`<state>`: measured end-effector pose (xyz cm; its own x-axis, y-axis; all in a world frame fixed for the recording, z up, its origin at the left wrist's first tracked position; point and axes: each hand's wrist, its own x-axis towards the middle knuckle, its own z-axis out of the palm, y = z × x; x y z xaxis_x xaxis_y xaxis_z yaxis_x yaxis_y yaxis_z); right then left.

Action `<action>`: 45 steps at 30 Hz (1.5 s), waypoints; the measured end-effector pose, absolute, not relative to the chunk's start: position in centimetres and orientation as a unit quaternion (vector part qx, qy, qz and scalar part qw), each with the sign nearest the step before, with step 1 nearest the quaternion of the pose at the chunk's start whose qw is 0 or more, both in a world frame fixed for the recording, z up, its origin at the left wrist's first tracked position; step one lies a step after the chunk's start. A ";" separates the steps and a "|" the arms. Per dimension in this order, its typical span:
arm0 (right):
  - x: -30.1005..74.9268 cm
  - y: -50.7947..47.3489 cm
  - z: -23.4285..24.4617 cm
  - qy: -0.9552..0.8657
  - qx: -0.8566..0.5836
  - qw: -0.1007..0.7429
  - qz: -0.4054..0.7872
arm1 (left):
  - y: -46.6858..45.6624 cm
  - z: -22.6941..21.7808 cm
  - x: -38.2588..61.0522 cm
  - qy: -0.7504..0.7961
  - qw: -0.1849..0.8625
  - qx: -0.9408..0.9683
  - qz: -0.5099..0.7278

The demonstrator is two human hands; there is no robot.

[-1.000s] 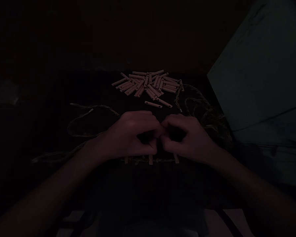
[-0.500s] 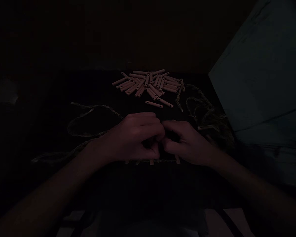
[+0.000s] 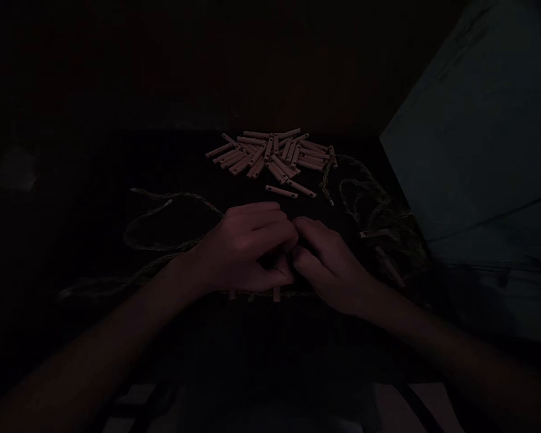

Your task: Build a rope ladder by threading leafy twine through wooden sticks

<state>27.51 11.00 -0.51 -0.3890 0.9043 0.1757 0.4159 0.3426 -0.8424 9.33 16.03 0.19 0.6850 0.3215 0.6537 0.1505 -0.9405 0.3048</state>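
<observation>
Wood and twisted fibre cord meet under our hands in the dim light: our left hand point(image 3: 246, 249) and our right hand point(image 3: 329, 264) come together at the centre of the frame, curled inward, with the fingertips point(image 3: 295, 224) of each touching or almost touching the other's. Whatever they may pinch is hidden behind the fingers, so we cannot tell whether they are clamped on anything. Directly beneath them, a row of short wooden sticks point(image 3: 276, 293) lies along a strand of twisted cord point(image 3: 300, 293), most of it screened by our hands, with only the sticks' ends showing. That row is where our hands are working at this moment. A looser length of the same cord point(image 3: 175, 195) loops away across the dark worktop point(image 3: 171, 162) to the left, passing under our left forearm point(image 3: 117, 325), while more gathers in a tangled coil point(image 3: 365, 186) to the right, with a stray stick point(image 3: 374, 233) lying in it. Farther out, two single sticks point(image 3: 281, 191) lie just above our hands, and beyond them sits a heaped pile of matching drilled sticks point(image 3: 268, 157). A large pale blue-green panel point(image 3: 469, 120) fills the upper right corner.
</observation>
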 end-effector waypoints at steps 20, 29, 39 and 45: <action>27.1 11.0 -1.5 -0.788 -0.532 0.276 0.142 | 16.4 1.8 8.3 0.200 0.132 0.942 0.237; 27.6 11.1 -1.5 -0.831 -0.494 0.240 0.085 | 16.5 1.5 8.4 0.178 0.166 0.943 0.228; 27.9 11.2 -0.5 -0.796 -0.480 0.243 0.276 | 16.1 1.2 8.9 0.145 0.163 0.934 0.282; 27.3 10.8 -0.4 -0.780 -0.493 0.256 0.287 | 16.2 0.8 8.9 0.136 0.145 0.928 0.314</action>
<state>27.31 10.82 -0.39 -0.3817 0.9168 0.1173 0.6227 0.3489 -0.7004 8.95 16.19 0.82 0.7659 0.3435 0.5434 0.1617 -0.9210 0.3543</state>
